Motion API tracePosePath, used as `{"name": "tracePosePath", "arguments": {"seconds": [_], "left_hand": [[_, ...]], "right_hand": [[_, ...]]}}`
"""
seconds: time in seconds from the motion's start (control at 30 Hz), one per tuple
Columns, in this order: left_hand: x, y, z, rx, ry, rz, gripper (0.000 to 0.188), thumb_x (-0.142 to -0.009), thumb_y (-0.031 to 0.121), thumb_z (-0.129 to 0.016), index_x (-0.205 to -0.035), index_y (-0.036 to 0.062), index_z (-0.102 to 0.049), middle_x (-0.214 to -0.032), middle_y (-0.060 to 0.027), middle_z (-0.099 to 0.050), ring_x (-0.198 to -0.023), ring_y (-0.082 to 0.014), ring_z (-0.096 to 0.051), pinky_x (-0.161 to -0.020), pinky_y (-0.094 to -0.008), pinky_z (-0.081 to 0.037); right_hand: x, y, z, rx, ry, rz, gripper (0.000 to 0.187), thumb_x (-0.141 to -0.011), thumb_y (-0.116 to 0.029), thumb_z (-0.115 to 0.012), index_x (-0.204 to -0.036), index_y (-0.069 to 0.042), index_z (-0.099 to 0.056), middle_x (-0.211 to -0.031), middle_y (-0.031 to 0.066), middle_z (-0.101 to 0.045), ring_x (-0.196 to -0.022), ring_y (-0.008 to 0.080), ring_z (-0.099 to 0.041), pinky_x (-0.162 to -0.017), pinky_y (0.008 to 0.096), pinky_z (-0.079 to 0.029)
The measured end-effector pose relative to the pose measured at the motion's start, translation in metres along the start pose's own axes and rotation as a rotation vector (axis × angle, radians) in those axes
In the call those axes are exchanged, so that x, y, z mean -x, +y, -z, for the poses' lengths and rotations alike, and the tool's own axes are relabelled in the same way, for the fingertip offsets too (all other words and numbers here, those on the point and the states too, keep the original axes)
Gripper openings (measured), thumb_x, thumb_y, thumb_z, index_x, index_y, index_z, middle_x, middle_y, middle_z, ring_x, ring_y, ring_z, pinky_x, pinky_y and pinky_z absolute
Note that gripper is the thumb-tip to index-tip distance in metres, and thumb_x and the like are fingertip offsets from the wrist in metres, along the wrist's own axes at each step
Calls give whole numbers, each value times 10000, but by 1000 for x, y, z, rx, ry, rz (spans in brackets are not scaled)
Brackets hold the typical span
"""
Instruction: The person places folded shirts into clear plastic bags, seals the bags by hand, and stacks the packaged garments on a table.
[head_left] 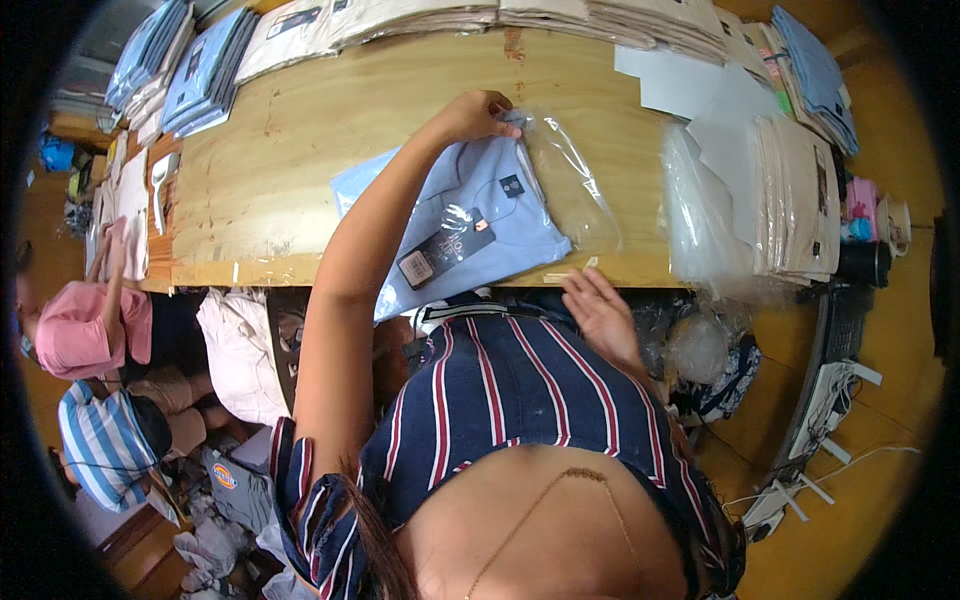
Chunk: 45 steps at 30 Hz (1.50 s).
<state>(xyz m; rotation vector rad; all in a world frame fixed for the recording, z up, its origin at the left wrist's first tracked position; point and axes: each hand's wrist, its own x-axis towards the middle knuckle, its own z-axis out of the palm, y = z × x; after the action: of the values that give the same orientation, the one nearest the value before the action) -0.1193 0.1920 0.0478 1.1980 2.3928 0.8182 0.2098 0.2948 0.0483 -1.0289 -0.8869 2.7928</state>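
Note:
A folded light-blue garment [535, 225] lies on the wooden table, partly covered by a clear plastic bag [580, 170] that spreads out to its right. On its front lie a dark hang tag [450, 250] with a white sticker and a small dark square label [512, 186]. Reaching across the garment, my left hand [478, 116] is closed on its far corner, where fabric and plastic meet. My right hand [605, 310] hovers by the table's near edge, right of the garment, its fingers apart and holding nothing.
Bagged cream garments [790, 200] are stacked at the right, beside clear plastic bags [700, 210] and white sheets [690, 85]. More stacks, including blue ones [210, 70], line the far edge. A white tool [160, 190] lies at the left. Two people [80, 330] are beyond the table's left end.

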Motion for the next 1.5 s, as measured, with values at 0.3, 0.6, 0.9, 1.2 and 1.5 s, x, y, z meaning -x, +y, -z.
{"name": "tracePosePath", "arguments": {"seconds": [0.3,0.6,0.9,1.2,1.5], "left_hand": [[51,53,-14,-307,409,-255,233,-737,81,-549,-957,25,-498,-801,-116,-554,-703,-252,-545,-635,-341,-434],[95,97,-32,-83,483,38,226,-738,112,-537,-951,56,-485,-858,-91,-554,-763,-239,-523,-633,-340,-398],[128,82,-64,-404,495,49,337,-747,234,-526,-1055,101,-495,-1141,-89,-430,-1098,-272,-355,-880,-445,-260],[127,82,-63,-409,488,54,328,-755,236,-521,-1064,126,-504,-1144,-87,-431,-1098,-273,-356,-874,-445,-261],[127,84,-60,-384,468,63,320,-757,225,-511,-1061,124,-508,-1132,-88,-433,-1087,-273,-361,-863,-436,-265]], "right_hand": [[-25,-56,13,652,-317,122,355,-766,26,-466,-1112,-19,-403,-1047,101,-504,-930,196,-510,-812,299,-420],[-117,-112,-4,539,-465,-85,398,-764,-87,-512,-1137,-9,-394,-1026,139,-526,-866,187,-548,-730,266,-455],[-157,-92,-44,906,-727,-189,281,-706,-133,-627,-953,-23,-552,-699,73,-587,-453,85,-499,-403,181,-404],[-167,-69,-61,1453,-517,383,278,-585,-297,-709,-737,-80,-625,-681,93,-600,-655,174,-570,-597,289,-437],[-155,-67,-53,1600,-453,316,272,-581,-271,-703,-676,-39,-598,-620,108,-564,-575,175,-544,-571,312,-430]]}}
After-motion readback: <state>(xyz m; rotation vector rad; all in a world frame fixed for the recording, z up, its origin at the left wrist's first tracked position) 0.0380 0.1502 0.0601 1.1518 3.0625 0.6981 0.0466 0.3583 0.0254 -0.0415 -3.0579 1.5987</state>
